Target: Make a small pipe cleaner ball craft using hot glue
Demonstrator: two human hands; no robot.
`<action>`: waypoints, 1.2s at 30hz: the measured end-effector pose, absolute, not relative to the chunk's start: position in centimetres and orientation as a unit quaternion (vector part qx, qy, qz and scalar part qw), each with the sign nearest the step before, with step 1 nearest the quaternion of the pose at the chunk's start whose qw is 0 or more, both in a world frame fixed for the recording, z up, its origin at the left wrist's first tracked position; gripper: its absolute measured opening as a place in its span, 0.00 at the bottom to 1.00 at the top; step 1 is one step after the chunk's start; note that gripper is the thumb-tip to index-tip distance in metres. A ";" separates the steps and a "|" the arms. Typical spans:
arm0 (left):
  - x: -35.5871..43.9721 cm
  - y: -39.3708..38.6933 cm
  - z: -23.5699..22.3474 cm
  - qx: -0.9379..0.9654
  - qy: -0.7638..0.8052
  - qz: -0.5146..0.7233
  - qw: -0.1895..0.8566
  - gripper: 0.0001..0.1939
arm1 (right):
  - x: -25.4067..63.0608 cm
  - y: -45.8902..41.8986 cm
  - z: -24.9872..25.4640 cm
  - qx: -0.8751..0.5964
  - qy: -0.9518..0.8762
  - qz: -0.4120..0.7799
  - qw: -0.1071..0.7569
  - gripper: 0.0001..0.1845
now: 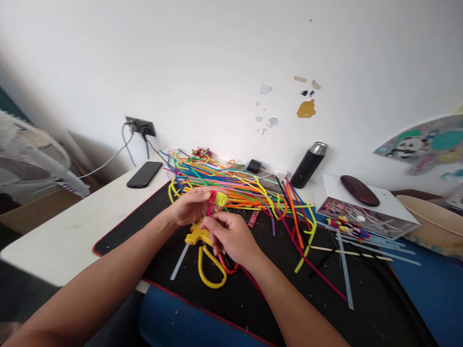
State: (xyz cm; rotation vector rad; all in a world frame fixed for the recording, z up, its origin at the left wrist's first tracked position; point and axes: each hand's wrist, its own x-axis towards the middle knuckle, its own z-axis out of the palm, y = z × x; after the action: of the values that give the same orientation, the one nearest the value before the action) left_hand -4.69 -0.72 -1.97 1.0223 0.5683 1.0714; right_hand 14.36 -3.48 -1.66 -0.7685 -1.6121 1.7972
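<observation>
My left hand (190, 206) is closed around a small yellow fuzzy bundle of pipe cleaner (221, 198) with a red pipe cleaner (211, 204) wound at it. My right hand (229, 237) pinches the lower end of that red pipe cleaner, fingers pressed together. Both hands hover over a black mat (253, 294). Under them lie a yellow glue gun (197, 234) and scissors with yellow and red handles (211, 270). A big pile of coloured pipe cleaners (231, 185) lies just beyond the hands.
A black phone (144, 174) lies at the back left, near a wall socket (140, 126). A black flask (308, 165) stands at the back. A white box (376, 207) with a dark oval case on it sits right. Glue sticks (343, 262) lie on the mat. A fan (32, 159) is at left.
</observation>
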 end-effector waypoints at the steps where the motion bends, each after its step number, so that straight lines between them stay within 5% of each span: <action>1: -4.8 -0.7 -2.0 0.453 0.256 0.488 0.701 0.22 | 14.4 -3.5 -1.7 -0.288 -0.606 0.679 0.298 0.26; 13: -5.6 -0.3 -2.2 0.462 0.224 0.466 0.721 0.20 | 14.6 -3.3 -1.5 -0.278 -0.610 0.681 0.295 0.19; 36: -5.9 0.1 -2.2 0.475 0.304 0.466 0.682 0.17 | 15.1 -3.3 -1.0 -0.324 -0.674 0.601 0.283 0.20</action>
State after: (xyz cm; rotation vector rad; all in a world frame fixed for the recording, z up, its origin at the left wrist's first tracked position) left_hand -5.92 0.12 -2.19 1.0649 0.6818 1.0456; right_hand 15.08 -3.32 -0.99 -0.8664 -1.8034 1.6093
